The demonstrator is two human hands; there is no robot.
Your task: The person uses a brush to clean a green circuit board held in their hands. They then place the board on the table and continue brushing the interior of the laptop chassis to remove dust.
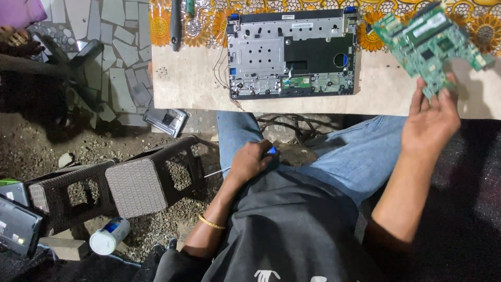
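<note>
My right hand (432,117) holds a green circuit board (430,42) by its near edge, raised over the right side of the table. My left hand (249,161) rests on my thigh, closed around a screwdriver (224,169) with a blue handle; its thin shaft points left. An opened laptop base (292,52), silver and black inside, lies on the pale table top (193,89) ahead of my knees.
A dark tool (176,23) lies on the flowered cloth at the table's back left. Left of me stand woven brown stools (141,183), a white can (108,236), a flat grey part (166,120) on the ground, and dark devices (15,219) at the far left.
</note>
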